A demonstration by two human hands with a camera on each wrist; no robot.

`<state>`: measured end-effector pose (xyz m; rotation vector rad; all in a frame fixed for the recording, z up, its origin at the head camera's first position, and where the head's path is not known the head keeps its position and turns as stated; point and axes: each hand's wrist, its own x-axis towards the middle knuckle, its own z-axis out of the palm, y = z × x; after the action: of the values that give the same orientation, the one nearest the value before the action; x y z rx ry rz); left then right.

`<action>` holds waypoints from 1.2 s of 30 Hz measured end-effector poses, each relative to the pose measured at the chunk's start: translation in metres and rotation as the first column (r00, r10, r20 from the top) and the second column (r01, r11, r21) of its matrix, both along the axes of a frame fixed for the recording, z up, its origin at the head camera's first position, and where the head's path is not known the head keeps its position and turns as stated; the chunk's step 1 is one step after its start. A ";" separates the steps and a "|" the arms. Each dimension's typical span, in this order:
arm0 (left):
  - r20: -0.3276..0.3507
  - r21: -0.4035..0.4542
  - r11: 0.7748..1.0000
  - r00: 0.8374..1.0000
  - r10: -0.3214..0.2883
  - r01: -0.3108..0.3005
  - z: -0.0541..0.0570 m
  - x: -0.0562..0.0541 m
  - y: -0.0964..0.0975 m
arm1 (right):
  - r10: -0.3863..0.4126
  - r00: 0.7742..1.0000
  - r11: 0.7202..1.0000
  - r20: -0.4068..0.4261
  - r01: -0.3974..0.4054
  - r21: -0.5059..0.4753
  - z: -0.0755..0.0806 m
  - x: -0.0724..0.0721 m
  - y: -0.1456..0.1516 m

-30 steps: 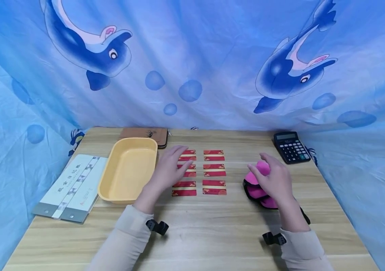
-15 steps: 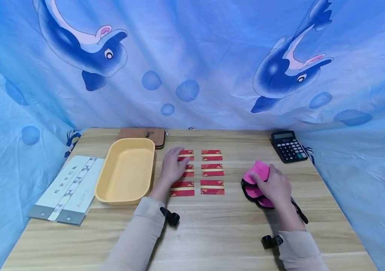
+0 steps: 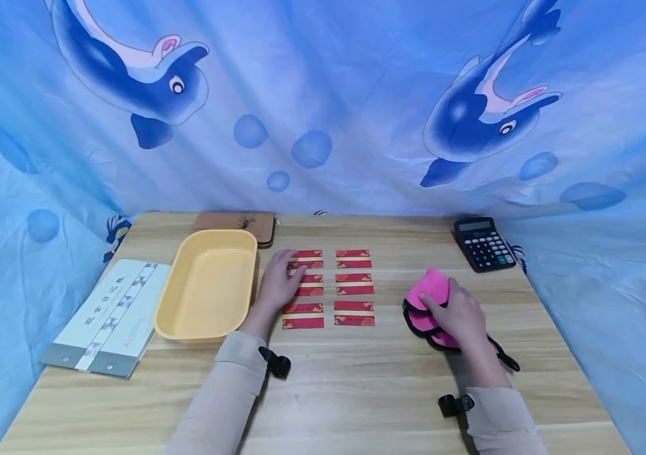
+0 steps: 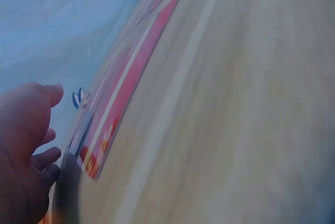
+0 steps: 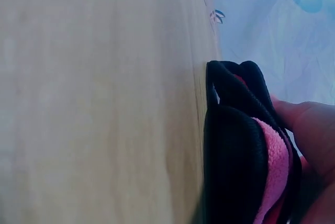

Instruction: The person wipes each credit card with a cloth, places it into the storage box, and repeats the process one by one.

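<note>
In the head view, my right hand [image 3: 462,313] grips a folded pink cloth with black edging [image 3: 430,291], thumb on its upper left side. A black strip of the cloth trails out past the wrist. The right wrist view shows the thumb pressed to the cloth's layers [image 5: 275,166]; the other fingers are mostly hidden. My left hand [image 3: 277,282] is at the left column of red-and-gold paper strips [image 3: 303,308], covering the ends of some. Its fingers are loosely bent with nothing between them, as the left wrist view of the hand [image 4: 23,150] shows. Another column of strips [image 3: 354,306] lies to the right.
A yellow plastic tray [image 3: 251,278] stands left of my left hand. Farther left lies a white-and-grey ledger [image 3: 107,316]. Behind the tray is a brown wallet [image 3: 232,221]. A black calculator [image 3: 483,245] sits at the back right. A blue dolphin curtain [image 3: 357,158] borders the table.
My right hand has come down onto the pink cloth and taken hold of it. My left hand has lowered beside the left column of strips and shifted slightly left.
</note>
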<state>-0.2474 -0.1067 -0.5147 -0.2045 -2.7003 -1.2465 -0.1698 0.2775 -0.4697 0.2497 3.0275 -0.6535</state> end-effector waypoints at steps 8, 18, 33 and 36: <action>-0.022 -0.015 0.999 0.999 0.029 -0.029 0.004 0.000 0.001 | -0.004 1.000 1.000 0.017 0.004 -0.010 0.003 -0.003 0.003; 0.023 -0.075 0.996 0.998 0.053 -0.051 -0.006 -0.017 0.005 | 0.018 1.000 0.999 -0.003 -0.018 -0.041 0.000 -0.004 0.002; 0.041 -0.107 0.993 0.998 0.057 -0.052 0.002 -0.020 0.005 | 0.048 0.999 0.996 -0.013 -0.049 -0.077 -0.006 -0.007 0.008; 0.057 -0.120 0.990 0.995 0.082 -0.074 0.002 -0.020 0.007 | 0.047 0.999 0.995 -0.006 -0.047 -0.083 -0.006 -0.008 0.007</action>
<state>-0.2671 -0.1002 -0.5127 -0.0749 -2.8073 -1.0907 -0.1777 0.2843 -0.4760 0.1734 2.9909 -0.7754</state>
